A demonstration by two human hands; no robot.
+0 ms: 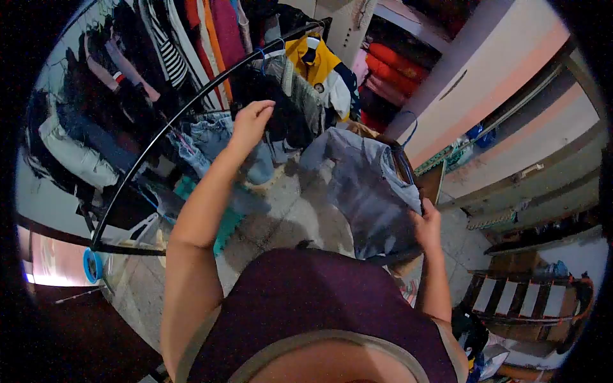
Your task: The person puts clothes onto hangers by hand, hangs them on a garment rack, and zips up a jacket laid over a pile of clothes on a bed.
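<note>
Dark purple sleeveless top [319,290], plain front; beige-khaki trim [338,334] along neckline and armholes; hands [251,126] [429,225] bare.

One held garment [370,185], one yellow jacket [327,69]

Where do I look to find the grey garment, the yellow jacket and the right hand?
Grey garment [375,195]: head view, middle of its hanging cloth.
Yellow jacket [326,64]: head view, its yellow upper part.
Right hand [429,223]: head view, middle of the hand.
</note>
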